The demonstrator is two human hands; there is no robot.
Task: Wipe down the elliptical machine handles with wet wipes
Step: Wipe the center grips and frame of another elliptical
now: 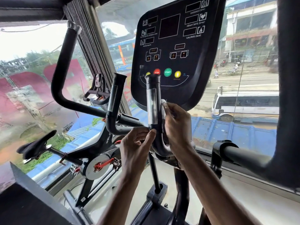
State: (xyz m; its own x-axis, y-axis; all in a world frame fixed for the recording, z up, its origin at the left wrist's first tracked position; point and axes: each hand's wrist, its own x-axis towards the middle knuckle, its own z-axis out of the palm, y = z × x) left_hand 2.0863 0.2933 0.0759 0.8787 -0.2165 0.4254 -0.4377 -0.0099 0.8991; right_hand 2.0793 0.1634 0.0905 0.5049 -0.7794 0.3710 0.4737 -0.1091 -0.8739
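Two hands are gripping the rigid black tubular handle (151, 103) below the black console (175, 46): left hand (136, 143) pinching its bend, right hand (177, 125) pressing a limp white wet wipe (163, 106) round its side.

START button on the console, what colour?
The START button is green with white lettering, clear in the head view.

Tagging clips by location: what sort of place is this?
Most likely a gym on an upper floor. Signs: the console with START and STOP buttons, the spin bike left of it, and a bus on the street below.
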